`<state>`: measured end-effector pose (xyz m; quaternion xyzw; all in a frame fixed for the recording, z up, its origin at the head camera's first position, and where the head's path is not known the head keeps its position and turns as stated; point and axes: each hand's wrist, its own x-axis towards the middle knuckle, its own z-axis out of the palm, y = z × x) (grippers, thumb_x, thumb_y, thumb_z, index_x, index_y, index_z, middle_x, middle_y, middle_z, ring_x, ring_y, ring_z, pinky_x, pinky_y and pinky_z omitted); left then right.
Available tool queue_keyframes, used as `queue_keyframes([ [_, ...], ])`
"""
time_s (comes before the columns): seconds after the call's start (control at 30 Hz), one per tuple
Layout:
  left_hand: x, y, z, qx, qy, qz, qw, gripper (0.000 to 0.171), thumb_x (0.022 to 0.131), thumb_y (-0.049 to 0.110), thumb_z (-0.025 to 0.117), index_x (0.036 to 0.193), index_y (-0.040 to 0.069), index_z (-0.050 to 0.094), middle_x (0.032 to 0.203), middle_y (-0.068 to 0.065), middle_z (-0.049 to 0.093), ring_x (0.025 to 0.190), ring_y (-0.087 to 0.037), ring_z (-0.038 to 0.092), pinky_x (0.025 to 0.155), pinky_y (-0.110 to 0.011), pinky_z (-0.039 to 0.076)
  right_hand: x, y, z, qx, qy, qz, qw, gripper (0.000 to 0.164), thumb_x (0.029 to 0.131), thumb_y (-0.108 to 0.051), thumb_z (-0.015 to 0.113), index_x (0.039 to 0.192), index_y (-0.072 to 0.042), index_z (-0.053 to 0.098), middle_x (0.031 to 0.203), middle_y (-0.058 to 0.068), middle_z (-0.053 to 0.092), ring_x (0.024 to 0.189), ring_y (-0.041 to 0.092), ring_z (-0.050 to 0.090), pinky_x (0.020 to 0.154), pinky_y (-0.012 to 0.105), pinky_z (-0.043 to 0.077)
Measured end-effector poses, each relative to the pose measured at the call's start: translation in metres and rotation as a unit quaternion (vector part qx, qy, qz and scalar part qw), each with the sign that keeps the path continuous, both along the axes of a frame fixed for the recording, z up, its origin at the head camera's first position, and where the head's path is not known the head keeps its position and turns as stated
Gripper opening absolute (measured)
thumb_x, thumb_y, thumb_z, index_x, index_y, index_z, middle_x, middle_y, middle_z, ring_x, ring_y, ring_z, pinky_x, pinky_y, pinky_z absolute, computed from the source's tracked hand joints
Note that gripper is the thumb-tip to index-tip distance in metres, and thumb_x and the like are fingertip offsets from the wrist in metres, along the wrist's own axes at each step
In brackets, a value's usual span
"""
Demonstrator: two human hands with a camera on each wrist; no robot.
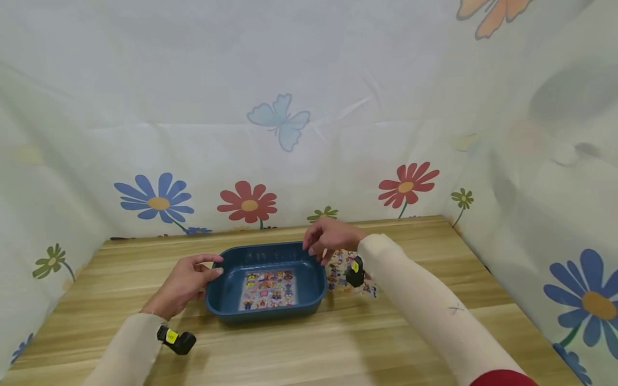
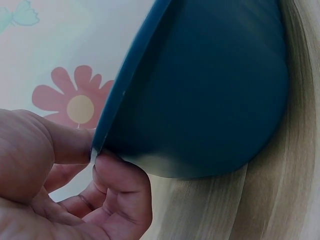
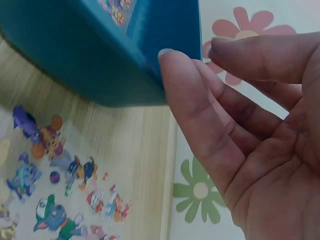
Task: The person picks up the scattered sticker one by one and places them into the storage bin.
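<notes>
A dark blue rectangular plastic basin [image 1: 265, 316] with rounded corners stands on the wooden table. My left hand [image 1: 185, 281] pinches its left rim between thumb and fingers, as the left wrist view confirms. Over the back right corner, my right hand [image 1: 333, 236] has one fingertip [image 3: 175, 62] against the rim, while its other fingers and thumb are spread apart from it. Inside the basin, a sheet of colourful cartoon stickers [image 1: 267, 289] lies on the bottom. A second, clear sticker sheet [image 3: 65, 185] with cartoon dogs lies on the table right of the basin, partly hidden by my right arm in the head view.
The wooden table [image 1: 270, 354] extends around the basin. Behind it and at both sides hangs a pale curtain [image 1: 203, 145] printed with flowers and butterflies. A small black camera is strapped to each wrist, over light sleeves.
</notes>
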<state>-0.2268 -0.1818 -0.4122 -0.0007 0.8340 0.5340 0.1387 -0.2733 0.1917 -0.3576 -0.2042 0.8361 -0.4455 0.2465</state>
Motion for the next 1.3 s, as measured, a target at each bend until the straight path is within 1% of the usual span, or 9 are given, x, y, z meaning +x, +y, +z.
queue_keyframes([
  [0.4, -0.002, 0.001, -0.002, 0.006, -0.005, 0.002, 1.0, 0.047, 0.103, 0.019, 0.066, 0.147, 0.005, 0.054, 0.087, -0.003, 0.054, 0.064, -0.016, 0.047, 0.057, -0.03, 0.047, 0.002, 0.024, -0.005, -0.019, -0.013, -0.025, 0.999, 0.021, 0.095, 0.0, 0.067, 0.114, 0.008, 0.071, 0.092, 0.017, 0.069, 0.07, 0.022, 0.066, 0.068, 0.042, 0.064],
  [0.5, -0.002, 0.002, -0.002, 0.006, -0.007, 0.003, 0.9999, 0.047, 0.104, 0.019, 0.066, 0.147, 0.005, 0.054, 0.089, -0.004, 0.054, 0.066, -0.017, 0.048, 0.058, -0.03, 0.049, 0.003, 0.033, -0.008, -0.017, -0.015, -0.04, 0.999, 0.018, 0.095, 0.0, 0.066, 0.111, 0.007, 0.071, 0.092, 0.021, 0.069, 0.069, 0.024, 0.066, 0.068, 0.044, 0.064],
  [0.6, -0.001, 0.002, -0.001, 0.006, -0.009, 0.004, 0.9999, 0.047, 0.104, 0.019, 0.065, 0.147, 0.006, 0.054, 0.09, -0.005, 0.055, 0.067, -0.017, 0.049, 0.059, -0.03, 0.049, 0.005, 0.042, -0.011, 0.009, -0.009, -0.065, 0.998, 0.016, 0.094, 0.0, 0.066, 0.107, 0.006, 0.072, 0.092, 0.026, 0.069, 0.066, 0.024, 0.065, 0.068, 0.046, 0.064],
  [0.7, 0.0, 0.002, 0.0, 0.005, -0.008, 0.001, 1.0, 0.047, 0.104, 0.019, 0.064, 0.148, 0.005, 0.053, 0.09, -0.004, 0.055, 0.065, -0.016, 0.049, 0.058, -0.03, 0.049, 0.006, 0.051, -0.016, 0.055, 0.005, -0.1, 0.993, 0.011, 0.091, 0.002, 0.061, 0.095, 0.005, 0.071, 0.079, 0.018, 0.066, 0.06, 0.021, 0.057, 0.061, 0.041, 0.06],
  [0.8, 0.0, 0.002, 0.0, 0.002, -0.004, -0.001, 1.0, 0.047, 0.104, 0.019, 0.064, 0.148, 0.005, 0.052, 0.089, -0.004, 0.055, 0.065, -0.015, 0.048, 0.057, -0.03, 0.048, 0.008, 0.059, -0.023, 0.119, 0.031, -0.136, 0.983, 0.019, 0.087, 0.003, 0.054, 0.071, -0.001, 0.063, 0.06, 0.004, 0.052, 0.051, 0.015, 0.044, 0.049, 0.031, 0.046],
  [0.9, 0.0, 0.001, 0.001, -0.005, 0.0, 0.0, 1.0, 0.048, 0.105, 0.019, 0.064, 0.149, 0.005, 0.052, 0.089, -0.004, 0.055, 0.066, -0.016, 0.049, 0.057, -0.031, 0.048, 0.01, 0.065, -0.028, 0.188, 0.055, -0.173, 0.965, 0.034, 0.087, 0.003, 0.05, 0.057, -0.011, 0.045, 0.052, -0.002, 0.038, 0.046, 0.013, 0.036, 0.045, 0.028, 0.033],
  [1.0, 0.0, 0.001, 0.0, -0.008, 0.002, 0.004, 1.0, 0.047, 0.104, 0.019, 0.064, 0.148, 0.006, 0.053, 0.09, -0.005, 0.056, 0.066, -0.017, 0.05, 0.058, -0.031, 0.049, 0.013, 0.069, -0.031, 0.242, 0.076, -0.206, 0.945, 0.035, 0.088, 0.001, 0.053, 0.058, -0.014, 0.043, 0.053, 0.0, 0.042, 0.046, 0.013, 0.041, 0.043, 0.026, 0.033],
  [1.1, 0.0, 0.001, 0.0, -0.006, 0.005, 0.002, 1.0, 0.047, 0.104, 0.019, 0.065, 0.148, 0.005, 0.053, 0.089, -0.005, 0.056, 0.066, -0.017, 0.05, 0.057, -0.031, 0.05, 0.015, 0.073, -0.034, 0.277, 0.083, -0.229, 0.93, 0.026, 0.088, -0.003, 0.06, 0.064, -0.011, 0.054, 0.061, 0.004, 0.054, 0.053, 0.016, 0.048, 0.047, 0.027, 0.036],
  [1.3, 0.0, 0.0, -0.001, -0.004, 0.005, 0.0, 1.0, 0.047, 0.104, 0.018, 0.064, 0.148, 0.005, 0.054, 0.087, -0.004, 0.054, 0.064, -0.016, 0.048, 0.057, -0.031, 0.048, 0.014, 0.076, -0.043, 0.325, 0.116, -0.227, 0.911, 0.01, 0.083, -0.011, 0.075, 0.078, -0.005, 0.068, 0.075, 0.008, 0.064, 0.066, 0.021, 0.056, 0.059, 0.032, 0.044],
])
